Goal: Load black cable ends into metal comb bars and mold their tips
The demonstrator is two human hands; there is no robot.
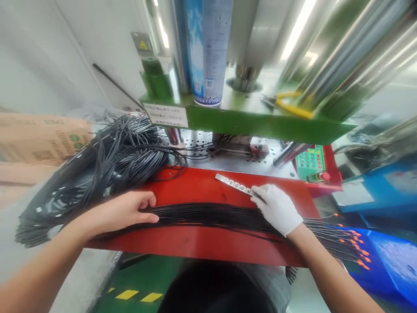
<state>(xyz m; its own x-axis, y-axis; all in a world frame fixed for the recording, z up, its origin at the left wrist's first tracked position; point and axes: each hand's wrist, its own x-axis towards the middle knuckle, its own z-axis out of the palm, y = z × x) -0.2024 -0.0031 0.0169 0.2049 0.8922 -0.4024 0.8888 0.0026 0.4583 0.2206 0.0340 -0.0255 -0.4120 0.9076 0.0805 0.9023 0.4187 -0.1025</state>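
My right hand (276,208), in a white glove, is closed on one end of a narrow metal bar (234,184) with a row of small recesses. The bar slants up and left above the red tabletop (195,243). Beneath that hand runs a long bundle of thin black cables (208,215), with orange tips (361,250) at the right end. My bare left hand (130,211) rests over the bundle's left part, thumb and curled fingers apart. Its palm side is hidden, so contact with the cables is unclear.
A green press plate (228,124) carries a spray can (208,52) and yellow-handled pliers (293,104). A heap of black cables (124,161) lies left. The button panel (311,163) and a blue bin (384,261) are right. Behind the red top is a perforated metal bed (202,161).
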